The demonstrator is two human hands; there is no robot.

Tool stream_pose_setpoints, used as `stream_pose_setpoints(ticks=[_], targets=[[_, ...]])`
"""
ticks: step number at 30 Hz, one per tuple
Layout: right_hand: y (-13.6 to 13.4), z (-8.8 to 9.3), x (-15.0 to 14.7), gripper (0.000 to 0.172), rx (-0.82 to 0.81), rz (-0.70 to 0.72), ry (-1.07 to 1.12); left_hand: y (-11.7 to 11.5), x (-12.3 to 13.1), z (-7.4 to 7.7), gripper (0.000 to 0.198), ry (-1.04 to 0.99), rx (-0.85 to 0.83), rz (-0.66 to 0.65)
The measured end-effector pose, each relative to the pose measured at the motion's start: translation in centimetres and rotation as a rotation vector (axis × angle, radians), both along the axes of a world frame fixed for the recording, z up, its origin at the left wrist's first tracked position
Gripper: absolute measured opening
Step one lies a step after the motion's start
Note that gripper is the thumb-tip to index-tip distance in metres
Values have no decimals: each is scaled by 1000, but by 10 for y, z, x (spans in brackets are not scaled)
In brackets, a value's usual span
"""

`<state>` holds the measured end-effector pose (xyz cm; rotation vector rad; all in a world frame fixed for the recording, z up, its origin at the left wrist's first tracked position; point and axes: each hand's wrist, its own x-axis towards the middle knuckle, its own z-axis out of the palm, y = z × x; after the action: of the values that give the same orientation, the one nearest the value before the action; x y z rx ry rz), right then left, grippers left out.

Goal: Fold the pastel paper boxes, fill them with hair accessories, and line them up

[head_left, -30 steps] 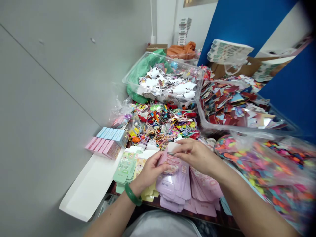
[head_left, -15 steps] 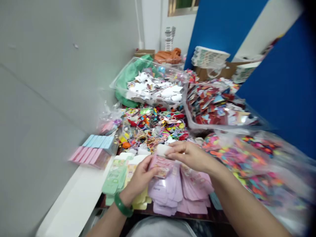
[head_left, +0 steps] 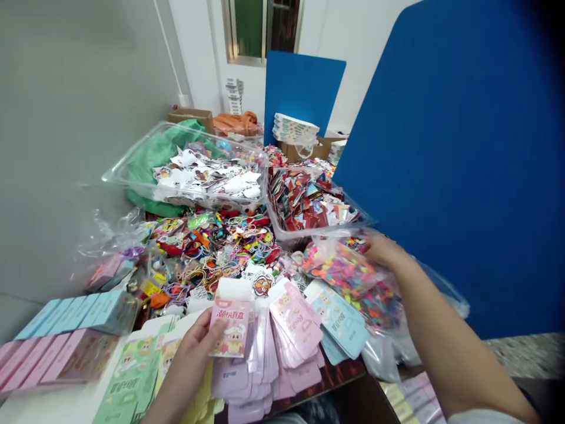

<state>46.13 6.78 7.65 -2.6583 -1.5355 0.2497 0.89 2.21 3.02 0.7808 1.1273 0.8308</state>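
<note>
Firmly, the left hand [head_left: 196,359] grips a pink printed card box [head_left: 232,327] at six o'clock, while the right hand [head_left: 384,250] touches a clear bag of colourful pieces [head_left: 339,271] near two o'clock, its grip unclear.

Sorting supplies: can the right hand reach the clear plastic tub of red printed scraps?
Probably yes: the right hand is right by the tub's rim, nothing between, though it seems busy holding a clear bag of colourful pieces.
</note>
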Motion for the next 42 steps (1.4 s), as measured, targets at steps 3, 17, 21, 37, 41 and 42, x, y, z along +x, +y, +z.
stream_pose_setpoints(ticks=[3,17,21,37,41,42], targets=[[-5,-6,11,18,67,-74,205,2,4,5,60,18,2,-18],[-24,19,5,34,436,-222,986,-5,7,11,53,106,64,-73],[-20,32,-44,34,543,-179,1159,-4,14,11,44,108,170,-125],[-53,-3,-251,8,639,655,1042,-15,-2,-12,38,-41,241,-179],[-52,-1,-246,9,608,740,980,-16,-5,-15,37,-69,227,-176],[-52,-2,-246,9,601,757,961,-16,-5,-16,38,-77,214,-179]])
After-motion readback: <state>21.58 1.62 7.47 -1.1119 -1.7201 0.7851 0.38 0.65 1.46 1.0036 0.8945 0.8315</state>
